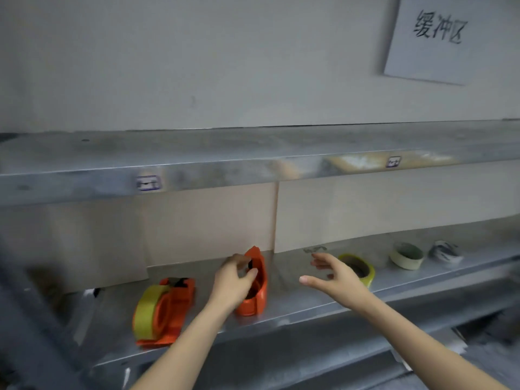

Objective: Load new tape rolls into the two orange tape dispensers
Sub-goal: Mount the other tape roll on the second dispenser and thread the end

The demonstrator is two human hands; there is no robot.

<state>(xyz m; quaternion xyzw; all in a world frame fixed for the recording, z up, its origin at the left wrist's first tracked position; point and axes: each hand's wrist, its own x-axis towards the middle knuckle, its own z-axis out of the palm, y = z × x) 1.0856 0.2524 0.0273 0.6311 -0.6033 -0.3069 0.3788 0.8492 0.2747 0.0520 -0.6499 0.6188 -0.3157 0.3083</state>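
Left hand (233, 280) curls round the upright, empty orange dispenser (260, 288) on the metal shelf (292, 294); right hand (336, 278) is spread wide, holding nothing, just before a yellow tape roll (367, 274); the second orange dispenser (180, 302), carrying yellow tape, lies further left

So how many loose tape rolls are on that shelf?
3: a yellow roll behind the right hand, a cream roll further right, a streaked roll farthest right. Others may hide in the blurred left.

Metal shelf (253, 170) on pale wall (197, 66), paper sign (450, 38) upper right
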